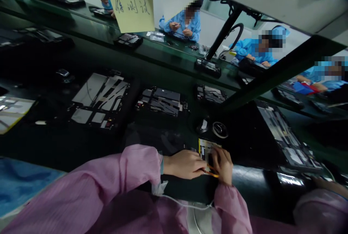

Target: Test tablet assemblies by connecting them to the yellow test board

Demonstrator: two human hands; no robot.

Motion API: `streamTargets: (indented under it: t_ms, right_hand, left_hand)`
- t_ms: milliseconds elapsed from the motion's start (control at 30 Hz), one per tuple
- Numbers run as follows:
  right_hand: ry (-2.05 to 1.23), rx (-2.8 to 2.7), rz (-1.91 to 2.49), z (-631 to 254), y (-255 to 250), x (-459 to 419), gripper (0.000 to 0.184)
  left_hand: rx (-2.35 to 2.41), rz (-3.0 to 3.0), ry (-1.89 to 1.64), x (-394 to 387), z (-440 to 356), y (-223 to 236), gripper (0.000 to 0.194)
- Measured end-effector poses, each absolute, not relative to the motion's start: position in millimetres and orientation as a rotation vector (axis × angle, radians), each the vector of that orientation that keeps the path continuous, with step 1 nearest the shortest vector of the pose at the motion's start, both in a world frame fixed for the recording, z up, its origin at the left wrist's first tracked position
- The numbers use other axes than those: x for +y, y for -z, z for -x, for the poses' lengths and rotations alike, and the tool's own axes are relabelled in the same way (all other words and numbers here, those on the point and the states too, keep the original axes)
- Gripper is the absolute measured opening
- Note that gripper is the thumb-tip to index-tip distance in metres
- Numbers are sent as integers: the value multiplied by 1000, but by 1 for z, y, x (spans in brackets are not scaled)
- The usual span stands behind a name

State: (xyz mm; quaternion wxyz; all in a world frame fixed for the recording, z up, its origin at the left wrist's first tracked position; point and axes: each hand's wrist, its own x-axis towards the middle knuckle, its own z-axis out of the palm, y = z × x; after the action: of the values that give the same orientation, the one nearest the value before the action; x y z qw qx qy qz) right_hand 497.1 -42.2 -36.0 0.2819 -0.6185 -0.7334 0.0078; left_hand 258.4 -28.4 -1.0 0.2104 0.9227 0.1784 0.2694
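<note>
A small flat part with yellow edges and a printed label (202, 149) lies on the dark bench in front of me. My right hand (224, 163) rests over its right side, fingers bent down onto it and partly hiding it. From the left, my left hand (185, 164) reaches in with its fingers closed around a thin orange strip (212, 173). The strip runs between the two hands; whether it is a cable or a tool I cannot make out. Just beyond the hands are a round silver-rimmed object (220, 130) and a dark object with a white label (202, 126).
Opened devices with exposed inner parts lie at left (99, 99), centre (161, 100) and right (289, 138). A dark slanted post (272, 76) crosses the right side. A yellow handwritten note (132, 7) hangs above. People in blue sit across the bench; a pink sleeve (323, 208) is at lower right.
</note>
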Motion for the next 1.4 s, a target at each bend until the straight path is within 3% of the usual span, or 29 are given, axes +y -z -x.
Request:
streamTargets:
  t_ms: [67,200,267,367,433,567,633,733,867,1100,1300,1400]
  right_hand:
    - [-37,-1918,1676,-497,37,-42,31]
    - [-107,-1847,1724,-499,40,-38,35]
    - [-247,-1790,1744,-505,34,-37,37]
    - [-481,-1596,1758,-517,10,-46,42]
    - [-370,-1424,1770,-514,-14,-64,42]
    - [87,-1456,1771,-459,-46,-115,36]
    - [18,-1767,1588,-410,-44,-131,30]
    - [-65,-2164,1274,-340,-22,-132,36]
    - [39,-2302,1224,-290,6,-117,48]
    - [-35,-2240,1298,-286,18,-115,57]
    - [-95,-2179,1240,-288,17,-117,57]
    - [-108,-2159,1226,-289,18,-117,58]
  left_hand:
    - [470,-2574,-719,-27,-258,-3,21]
    - [483,-2539,-613,-40,-238,-38,62]
    - [488,-2500,-594,-56,-210,-65,71]
    - [460,-2469,-631,-82,-147,-93,58]
    - [725,-2342,-684,-97,-101,-89,52]
    - [1616,-1774,-996,-120,-36,-31,42]
    - [1772,-1470,-1083,-127,-24,2,42]
    - [1675,-1213,-1095,-132,-26,27,44]
    - [1580,-1139,-1047,-131,-33,22,50]
    - [1448,-1003,-1189,-136,-32,3,43]
    - [1266,-406,-1349,-123,-46,0,60]
    - [1287,-202,-1318,-111,-54,0,56]
